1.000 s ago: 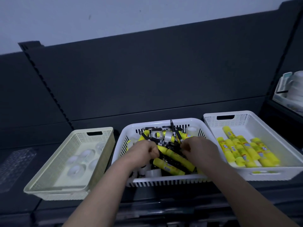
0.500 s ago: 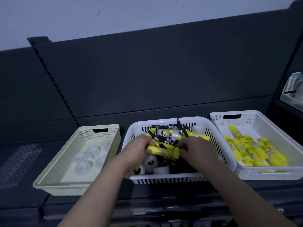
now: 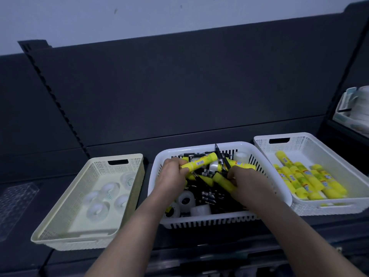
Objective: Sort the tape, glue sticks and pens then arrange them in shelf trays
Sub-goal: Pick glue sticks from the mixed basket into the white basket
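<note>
In the middle basket [image 3: 277, 172], each hand's grip, left [image 3: 172, 176] and right [image 3: 246, 181], seemingly clasps a glue stick [image 3: 198, 162].

Shop, slotted dark shelving [image 3: 179, 86], stationery trays [image 3: 311, 148]

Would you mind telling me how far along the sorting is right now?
Partly done. Tape rolls lie in the cream tray, and glue sticks fill the right white tray. The left hand and right hand each hold a glue stick in their grip. The middle basket still holds pens, tape and glue.
</note>
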Motion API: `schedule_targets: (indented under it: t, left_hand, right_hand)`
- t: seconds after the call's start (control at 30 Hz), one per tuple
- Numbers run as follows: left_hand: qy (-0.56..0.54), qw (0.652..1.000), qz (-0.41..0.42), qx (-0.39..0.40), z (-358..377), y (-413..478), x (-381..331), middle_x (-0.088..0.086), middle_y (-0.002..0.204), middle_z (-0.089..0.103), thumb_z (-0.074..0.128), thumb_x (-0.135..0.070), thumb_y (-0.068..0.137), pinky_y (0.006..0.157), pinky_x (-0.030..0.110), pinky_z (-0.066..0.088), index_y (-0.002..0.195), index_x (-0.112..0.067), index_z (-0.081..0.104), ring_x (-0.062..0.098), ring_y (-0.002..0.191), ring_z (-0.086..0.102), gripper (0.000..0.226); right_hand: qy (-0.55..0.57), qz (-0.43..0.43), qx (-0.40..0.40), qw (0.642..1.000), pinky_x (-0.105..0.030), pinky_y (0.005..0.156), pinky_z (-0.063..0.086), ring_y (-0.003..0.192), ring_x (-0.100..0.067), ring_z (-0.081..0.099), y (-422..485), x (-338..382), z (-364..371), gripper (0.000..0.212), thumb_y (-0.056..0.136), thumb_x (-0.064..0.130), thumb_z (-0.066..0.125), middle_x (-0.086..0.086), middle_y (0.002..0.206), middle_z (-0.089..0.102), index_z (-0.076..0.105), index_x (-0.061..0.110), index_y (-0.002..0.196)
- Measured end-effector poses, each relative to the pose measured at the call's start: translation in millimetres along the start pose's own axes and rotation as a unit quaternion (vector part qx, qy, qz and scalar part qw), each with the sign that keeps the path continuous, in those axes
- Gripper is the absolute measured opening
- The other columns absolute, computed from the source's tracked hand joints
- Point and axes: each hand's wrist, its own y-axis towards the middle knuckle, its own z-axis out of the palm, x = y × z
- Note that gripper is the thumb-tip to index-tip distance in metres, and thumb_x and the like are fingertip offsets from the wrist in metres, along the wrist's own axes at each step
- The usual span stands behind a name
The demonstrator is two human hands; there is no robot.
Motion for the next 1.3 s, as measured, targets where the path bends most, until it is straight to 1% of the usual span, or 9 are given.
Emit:
schedule_targets:
  t: [0.27, 0.43, 0.53, 0.63, 0.77, 0.87, 1.0, 1.17, 1.3]
  left_hand:
    - [-0.071, 0.996, 0.044, 0.011, 47, 10, -74, 0.009, 0.09, 0.065, 0.056, -0.015, 0.085, 0.075, 0.035, 0.046, 0.09, -0.011, 0.062, 0.027, 0.087, 0.059, 0.008]
    - [-0.056, 0.995, 0.066, 0.057, 107, 15, -125, 0.008, 0.101, 0.06, 0.057, -0.02, 0.088, 0.082, 0.033, 0.045, 0.089, -0.02, 0.056, 0.026, 0.099, 0.056, 0.002]
    - [-0.003, 0.991, 0.117, 0.063, 139, 18, -151, 0.008, 0.108, 0.056, 0.054, -0.018, 0.09, 0.086, 0.031, 0.037, 0.096, -0.013, 0.057, 0.024, 0.108, 0.048, 0.009]
    - [0.065, 0.989, 0.128, 0.041, 165, 18, -173, 0.008, 0.116, 0.047, 0.051, -0.019, 0.093, 0.083, 0.033, 0.036, 0.108, -0.009, 0.054, 0.027, 0.106, 0.051, 0.018]
    - [0.193, 0.972, 0.131, 0.014, 194, 23, -188, 0.007, 0.117, 0.041, 0.049, -0.012, 0.093, 0.074, 0.039, 0.041, 0.108, -0.011, 0.048, 0.03, 0.102, 0.054, 0.015]
    - [0.272, 0.949, 0.148, 0.056, 207, 26, -194, 0.008, 0.117, 0.045, 0.049, -0.01, 0.091, 0.073, 0.037, 0.041, 0.11, -0.01, 0.051, 0.029, 0.107, 0.051, 0.019]
    - [0.228, 0.955, 0.158, 0.107, 204, 25, -190, 0.007, 0.111, 0.056, 0.058, -0.028, 0.09, 0.08, 0.033, 0.042, 0.109, -0.015, 0.064, 0.025, 0.107, 0.052, 0.024]
    - [0.176, 0.978, 0.111, -0.015, 149, 21, -164, 0.002, 0.101, 0.064, 0.054, -0.02, 0.088, 0.077, 0.035, 0.047, 0.097, -0.016, 0.067, 0.022, 0.099, 0.056, 0.017]
    - [0.234, 0.969, 0.046, -0.058, 103, 17, -128, 0.002, 0.104, 0.068, 0.053, -0.018, 0.087, 0.078, 0.034, 0.047, 0.104, -0.025, 0.069, 0.026, 0.105, 0.057, 0.024]
  right_hand:
    - [0.076, 0.069, -0.133, 0.986, -0.034, 0.075, 0.044, 0.101, -0.029, 0.059, -4, -58, -44, 0.039, 0.082, 0.029, 0.058, -0.005, 0.104, 0.061, 0.057, 0.026, 0.121]
    - [-0.017, 0.165, -0.058, 0.984, -0.034, 0.08, 0.047, 0.103, -0.03, 0.06, -2, -143, -44, 0.028, 0.086, 0.038, 0.053, -0.008, 0.107, 0.064, 0.063, 0.022, 0.107]
    - [-0.018, 0.184, -0.039, 0.982, -0.031, 0.079, 0.046, 0.105, -0.029, 0.06, 5, -180, -41, 0.026, 0.084, 0.031, 0.052, -0.007, 0.109, 0.065, 0.064, 0.02, 0.104]
    - [-0.018, 0.165, -0.046, 0.985, -0.03, 0.076, 0.044, 0.103, -0.027, 0.06, 19, -201, -38, 0.023, 0.087, 0.027, 0.049, -0.005, 0.109, 0.065, 0.064, 0.02, 0.103]
    - [0.014, 0.125, -0.003, 0.992, -0.033, 0.085, 0.047, 0.108, -0.024, 0.058, 28, -210, -39, 0.031, 0.086, 0.04, 0.056, -0.001, 0.113, 0.063, 0.064, 0.023, 0.111]
    - [0.018, 0.081, -0.035, 0.996, -0.033, 0.083, 0.046, 0.106, -0.02, 0.058, 23, -215, -40, 0.027, 0.088, 0.042, 0.053, 0.005, 0.109, 0.063, 0.064, 0.031, 0.111]
    - [0.026, 0.038, -0.051, 0.998, -0.031, 0.085, 0.044, 0.112, -0.016, 0.057, 21, -208, -48, 0.03, 0.093, 0.037, 0.048, 0.009, 0.119, 0.061, 0.06, 0.037, 0.121]
    - [0.056, -0.019, -0.065, 0.996, -0.028, 0.086, 0.042, 0.114, -0.012, 0.054, 20, -172, -52, 0.03, 0.094, 0.034, 0.048, 0.013, 0.121, 0.062, 0.059, 0.038, 0.122]
    - [0.065, -0.06, -0.067, 0.994, -0.029, 0.078, 0.042, 0.108, -0.013, 0.058, 25, -131, -43, 0.026, 0.093, 0.031, 0.049, 0.012, 0.111, 0.067, 0.065, 0.038, 0.112]
